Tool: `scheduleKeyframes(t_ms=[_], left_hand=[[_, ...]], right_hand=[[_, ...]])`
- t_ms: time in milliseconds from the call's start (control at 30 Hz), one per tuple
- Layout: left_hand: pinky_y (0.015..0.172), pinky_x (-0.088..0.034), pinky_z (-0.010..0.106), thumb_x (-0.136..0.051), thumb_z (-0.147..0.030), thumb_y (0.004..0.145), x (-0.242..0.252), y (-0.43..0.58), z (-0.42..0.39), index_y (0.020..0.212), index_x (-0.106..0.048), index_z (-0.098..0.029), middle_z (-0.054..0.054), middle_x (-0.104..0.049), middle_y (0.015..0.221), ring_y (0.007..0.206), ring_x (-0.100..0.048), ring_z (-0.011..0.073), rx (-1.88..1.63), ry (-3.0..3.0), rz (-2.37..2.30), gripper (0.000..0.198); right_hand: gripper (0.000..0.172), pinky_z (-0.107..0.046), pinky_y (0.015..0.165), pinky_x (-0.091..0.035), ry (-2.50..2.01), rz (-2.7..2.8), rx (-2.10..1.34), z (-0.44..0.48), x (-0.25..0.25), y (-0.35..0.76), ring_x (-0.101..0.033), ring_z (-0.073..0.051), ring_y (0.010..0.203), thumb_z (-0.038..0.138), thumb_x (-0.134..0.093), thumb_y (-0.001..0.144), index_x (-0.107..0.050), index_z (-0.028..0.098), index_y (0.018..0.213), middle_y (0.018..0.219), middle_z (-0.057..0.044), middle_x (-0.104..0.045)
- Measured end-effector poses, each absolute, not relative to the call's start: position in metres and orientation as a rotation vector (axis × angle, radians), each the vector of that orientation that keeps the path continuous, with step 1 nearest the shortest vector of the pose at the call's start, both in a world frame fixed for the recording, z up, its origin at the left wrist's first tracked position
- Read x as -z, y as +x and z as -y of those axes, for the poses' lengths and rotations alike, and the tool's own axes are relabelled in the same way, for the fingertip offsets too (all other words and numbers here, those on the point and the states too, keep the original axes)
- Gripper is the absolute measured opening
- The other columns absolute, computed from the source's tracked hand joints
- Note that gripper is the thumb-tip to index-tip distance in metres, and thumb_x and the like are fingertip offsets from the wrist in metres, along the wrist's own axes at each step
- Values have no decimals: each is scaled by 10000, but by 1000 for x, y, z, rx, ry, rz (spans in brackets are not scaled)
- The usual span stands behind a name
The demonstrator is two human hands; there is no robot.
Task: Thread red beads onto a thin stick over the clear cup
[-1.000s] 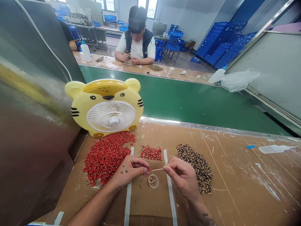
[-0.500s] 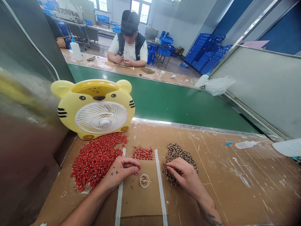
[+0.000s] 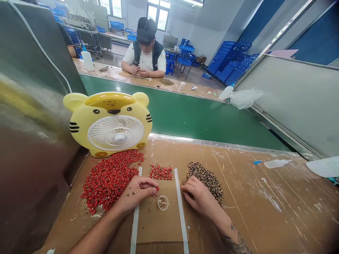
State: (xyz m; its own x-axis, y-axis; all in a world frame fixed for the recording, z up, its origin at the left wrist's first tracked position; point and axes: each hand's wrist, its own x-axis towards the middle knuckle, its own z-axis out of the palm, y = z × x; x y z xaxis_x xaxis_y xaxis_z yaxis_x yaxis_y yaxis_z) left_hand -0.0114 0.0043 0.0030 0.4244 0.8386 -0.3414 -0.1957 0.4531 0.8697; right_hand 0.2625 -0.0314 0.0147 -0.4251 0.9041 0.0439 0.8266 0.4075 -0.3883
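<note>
**While the left hand pinches, the right hand waits at the pile**

The left thumb and forefinger are clenched on a small red piece, near a clear plastic cup holding a thin stick. The piece is too small to show its long axis or pointing direction. The right fingers curl against speckled beads; any grasp cannot be told. The step in hand appears to be single-piece picking; the next move calls for a steady pinch. A cardboard sheet lies beneath, with a large red heap and smaller red heap beyond, before a yellow tiger-shaped fan.
</note>
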Motion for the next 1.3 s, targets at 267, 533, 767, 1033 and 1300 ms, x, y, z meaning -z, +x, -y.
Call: scheduleKeyframes(t_ms=[267, 533, 767, 1033, 1300], left_hand=[[658, -488, 228, -810, -181, 638, -1, -8, -1, 765, -781, -115, 41, -737, 671, 630, -648, 127, -783, 815, -796, 146], [652, -484, 224, -815, -187, 642, -3, -9, -3, 770, -787, -119, 39, -733, 656, 618, -642, 126, -796, 815, -780, 148], [647, -483, 217, -807, -191, 642, -7, -10, -3, 751, -791, -123, 44, -741, 666, 628, -650, 129, -799, 837, -813, 129], [648, -482, 228, -783, -176, 633, -8, -11, -4, 747, -802, -128, 53, -753, 693, 633, -645, 139, -809, 907, -836, 125], [691, -509, 259, -739, -165, 683, -4, -12, -4, 768, -808, -134, 78, -775, 768, 707, -677, 180, -841, 1088, -901, 113]], right_hand=[[94, -338, 759, -501, -1190, 1826, -828, 33, -21, 219, -618, -202, 815, 175, -631, 893, -704, 226, 863, 807, -36, -700], [113, -337, 804, -494, -1080, 1762, -884, 25, -19, 182, -622, -185, 834, 123, -668, 865, -696, 232, 861, 824, -15, -721], [127, -356, 816, -491, -1077, 1890, -784, 23, -23, 184, -611, -190, 820, 107, -638, 868, -674, 226, 845, 808, -19, -701], [132, -349, 772, -503, -1079, 1928, -706, 24, -25, 179, -614, -194, 811, 92, -628, 861, -663, 217, 836, 803, -30, -697], [121, -353, 792, -513, -1122, 1949, -665, 27, -24, 175, -640, -204, 825, 132, -618, 891, -703, 219, 888, 845, -49, -726]])
